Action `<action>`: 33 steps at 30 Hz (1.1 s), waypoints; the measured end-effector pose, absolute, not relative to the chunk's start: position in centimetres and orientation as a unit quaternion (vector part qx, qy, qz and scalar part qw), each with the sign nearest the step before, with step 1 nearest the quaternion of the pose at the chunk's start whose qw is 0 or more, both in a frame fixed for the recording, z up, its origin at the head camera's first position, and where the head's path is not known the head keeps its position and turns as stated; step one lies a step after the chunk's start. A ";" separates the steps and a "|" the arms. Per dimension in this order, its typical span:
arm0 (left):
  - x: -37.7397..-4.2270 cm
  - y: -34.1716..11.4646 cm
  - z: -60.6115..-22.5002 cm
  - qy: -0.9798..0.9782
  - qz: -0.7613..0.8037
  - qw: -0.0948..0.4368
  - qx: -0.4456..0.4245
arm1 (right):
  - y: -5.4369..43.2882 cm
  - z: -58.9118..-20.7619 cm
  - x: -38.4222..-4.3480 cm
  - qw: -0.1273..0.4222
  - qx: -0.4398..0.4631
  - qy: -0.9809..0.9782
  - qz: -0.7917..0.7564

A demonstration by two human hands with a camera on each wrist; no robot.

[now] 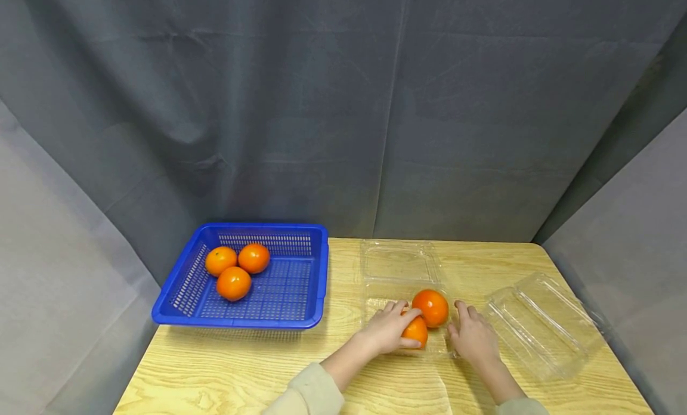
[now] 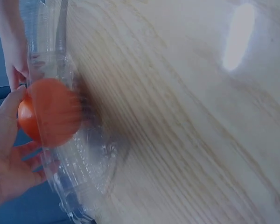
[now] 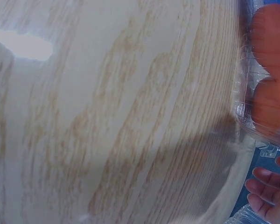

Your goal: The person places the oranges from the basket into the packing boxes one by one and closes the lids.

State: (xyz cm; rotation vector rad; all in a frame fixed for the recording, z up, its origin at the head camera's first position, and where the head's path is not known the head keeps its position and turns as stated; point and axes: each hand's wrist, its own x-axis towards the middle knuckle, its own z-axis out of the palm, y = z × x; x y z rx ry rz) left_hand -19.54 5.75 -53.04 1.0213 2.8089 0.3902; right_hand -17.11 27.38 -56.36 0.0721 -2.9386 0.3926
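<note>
My left hand [image 1: 383, 331] grips an orange [image 1: 416, 333] inside an open clear plastic clamshell box [image 1: 374, 293], thumb on the near side and fingers over the top. A second orange [image 1: 431, 308] sits in the box just behind it, to the right. In the left wrist view the held orange [image 2: 56, 112] shows through the box's clear wall. My right hand [image 1: 474, 338] is beside the box's right edge, its fingers loosely bent and holding nothing. The right wrist view shows those fingers [image 3: 266, 184] apart from one another, just below the box corner.
At the left stands a blue plastic basket [image 1: 316, 284] with three oranges [image 1: 234, 284] grouped in its left part. Another clear plastic box [image 1: 544, 325] lies on the wooden table [image 1: 214, 367] at the right. A grey curtain [image 1: 300, 117] hangs behind the table.
</note>
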 end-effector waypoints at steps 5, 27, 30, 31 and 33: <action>-19.9 4.9 -52.4 0.929 0.117 0.042 0.350 | 27.4 -56.4 -17.2 0.086 0.024 -0.987 0.136; -21.6 -0.3 -48.3 0.931 0.022 -0.183 0.315 | 27.4 -56.4 -17.1 0.080 0.029 -0.988 0.131; -22.0 -1.2 -47.8 0.936 0.031 -0.187 0.296 | 27.4 -56.3 -17.1 0.079 0.027 -0.988 0.133; -22.1 -1.6 -47.8 0.938 0.033 -0.190 0.289 | 27.5 -56.4 -17.1 0.078 0.027 -0.988 0.133; -22.5 -2.2 -47.7 0.940 0.038 -0.196 0.276 | 27.5 -56.4 -17.2 0.077 0.025 -0.988 0.134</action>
